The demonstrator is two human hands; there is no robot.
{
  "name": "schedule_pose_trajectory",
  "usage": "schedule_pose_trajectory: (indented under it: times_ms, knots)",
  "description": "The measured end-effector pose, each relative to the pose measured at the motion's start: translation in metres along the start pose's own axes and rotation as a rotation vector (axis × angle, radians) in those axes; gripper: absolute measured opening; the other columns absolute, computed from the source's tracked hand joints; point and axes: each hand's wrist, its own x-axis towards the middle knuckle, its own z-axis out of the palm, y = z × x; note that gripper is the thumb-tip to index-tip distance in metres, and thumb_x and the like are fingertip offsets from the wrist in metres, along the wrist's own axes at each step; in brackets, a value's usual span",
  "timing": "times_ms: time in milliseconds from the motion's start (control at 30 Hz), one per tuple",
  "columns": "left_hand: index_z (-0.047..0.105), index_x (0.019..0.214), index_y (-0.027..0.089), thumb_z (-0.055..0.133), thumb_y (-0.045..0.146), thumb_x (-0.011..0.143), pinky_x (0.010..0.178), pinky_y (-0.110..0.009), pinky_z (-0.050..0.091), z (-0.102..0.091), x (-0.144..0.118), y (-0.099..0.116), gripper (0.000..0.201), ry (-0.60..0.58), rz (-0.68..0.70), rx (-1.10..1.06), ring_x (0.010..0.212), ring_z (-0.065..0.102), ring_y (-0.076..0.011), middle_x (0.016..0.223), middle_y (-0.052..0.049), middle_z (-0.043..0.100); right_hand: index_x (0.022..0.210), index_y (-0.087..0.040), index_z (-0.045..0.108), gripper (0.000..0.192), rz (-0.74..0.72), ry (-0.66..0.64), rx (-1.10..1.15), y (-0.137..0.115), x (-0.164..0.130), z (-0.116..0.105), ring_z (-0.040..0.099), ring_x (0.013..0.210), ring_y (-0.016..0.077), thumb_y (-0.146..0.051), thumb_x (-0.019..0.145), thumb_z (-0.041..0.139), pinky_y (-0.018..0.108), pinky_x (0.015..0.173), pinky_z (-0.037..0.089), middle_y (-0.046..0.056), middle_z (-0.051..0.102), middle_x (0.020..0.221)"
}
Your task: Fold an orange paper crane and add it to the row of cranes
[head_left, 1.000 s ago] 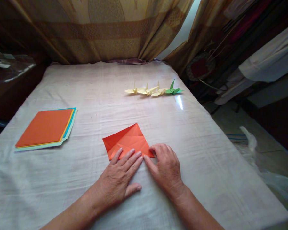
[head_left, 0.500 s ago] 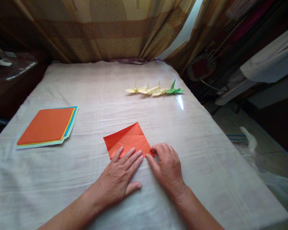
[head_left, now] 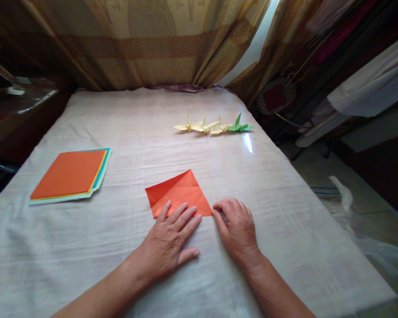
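A sheet of orange-red origami paper lies on the cloth in front of me, creased and with its near edge folded straight. My left hand rests flat across that near edge, fingers spread and thumb out to the side, pressing the paper down. At the sheet's right corner, the thumb and forefinger of my right hand come together in a pinch, with the other fingers curled. The corner's very tip is partly hidden by these fingertips. Part of the near edge is covered by my left fingers.
A stack of coloured paper squares, orange on top, lies to the left. Several folded paper cranes, pale yellow cranes and a green crane, stand in a row farther back. A patterned curtain hangs behind the cloth-covered surface.
My right hand has slid slightly right, out to the paper's right corner, uncovering more of its edge. My left hand stays flat on the sheet. The view has shifted slightly.
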Motion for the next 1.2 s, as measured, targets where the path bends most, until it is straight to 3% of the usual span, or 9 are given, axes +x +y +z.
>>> schedule_pose_trajectory:
  times_ms: [267, 533, 800, 933, 1033, 1133, 1200]
  knots:
    - [0.037, 0.148, 0.024, 0.038, 0.068, 0.093, 0.116, -0.055, 0.012, 0.001, 0.002, 0.003, 0.071, 0.01, -0.022, 0.001, 0.135, 0.041, -0.0304, 0.146, -0.01, 0.049, 0.094, -0.021, 0.059, 0.011, -0.017, -0.007, -0.093, -0.006, -0.001, 0.004, 0.054, 0.087, 0.0224, -0.031, 0.089, 0.059, 0.034, 0.076, 0.037, 0.006, 0.064, 0.093]
    - [0.034, 0.15, 0.018, 0.038, 0.065, 0.094, 0.119, -0.049, 0.014, -0.008, -0.008, -0.005, 0.073, -0.101, -0.02, -0.058, 0.142, 0.033, -0.0269, 0.154, -0.01, 0.038, 0.091, -0.022, 0.06, 0.008, -0.054, 0.033, -0.1, -0.006, -0.002, 0.006, 0.054, 0.084, 0.0222, -0.03, 0.089, 0.059, 0.033, 0.073, 0.035, 0.005, 0.063, 0.09]
    - [0.025, 0.153, 0.024, 0.035, 0.064, 0.096, 0.12, -0.047, 0.004, -0.018, -0.05, -0.039, 0.071, -0.146, -0.082, -0.008, 0.145, 0.028, -0.0245, 0.156, -0.007, 0.032, 0.092, -0.023, 0.06, 0.011, -0.109, 0.025, -0.11, 0.005, -0.003, 0.012, 0.055, 0.082, 0.0219, -0.032, 0.086, 0.063, 0.032, 0.07, 0.036, 0.004, 0.063, 0.091]
    - [0.024, 0.154, 0.023, 0.037, 0.065, 0.094, 0.119, -0.05, 0.005, -0.023, -0.066, -0.058, 0.074, -0.142, -0.128, 0.08, 0.145, 0.028, -0.0277, 0.156, -0.009, 0.033, 0.09, -0.022, 0.061, 0.01, -0.083, 0.027, -0.097, 0.003, -0.003, 0.01, 0.057, 0.082, 0.0226, -0.031, 0.084, 0.064, 0.033, 0.071, 0.039, 0.005, 0.064, 0.09]
    - [0.034, 0.15, 0.022, 0.04, 0.064, 0.094, 0.118, -0.051, 0.009, -0.025, -0.066, -0.061, 0.07, -0.084, -0.135, 0.139, 0.142, 0.033, -0.029, 0.152, -0.01, 0.04, 0.091, -0.022, 0.061, 0.009, -0.047, -0.018, -0.013, 0.004, 0.008, 0.007, 0.062, 0.081, 0.022, -0.029, 0.086, 0.06, 0.033, 0.071, 0.044, 0.004, 0.067, 0.088]
    - [0.054, 0.136, 0.021, 0.046, 0.054, 0.095, 0.117, -0.05, 0.017, -0.024, -0.056, -0.052, 0.053, 0.055, -0.187, 0.173, 0.132, 0.046, -0.0276, 0.141, -0.01, 0.054, 0.102, -0.023, 0.061, 0.015, 0.003, -0.113, 0.121, 0.01, 0.036, 0.008, 0.067, 0.076, 0.0179, -0.023, 0.091, 0.05, 0.028, 0.066, 0.048, 0.001, 0.072, 0.086]
    - [0.061, 0.126, 0.02, 0.049, 0.046, 0.095, 0.116, -0.049, 0.024, -0.023, -0.047, -0.044, 0.042, 0.164, -0.246, 0.173, 0.125, 0.051, -0.027, 0.133, -0.011, 0.061, 0.109, -0.025, 0.061, 0.023, -0.065, -0.163, 0.117, 0.015, 0.061, 0.012, 0.069, 0.076, 0.0163, -0.019, 0.093, 0.046, 0.026, 0.065, 0.049, 0.0, 0.074, 0.089]
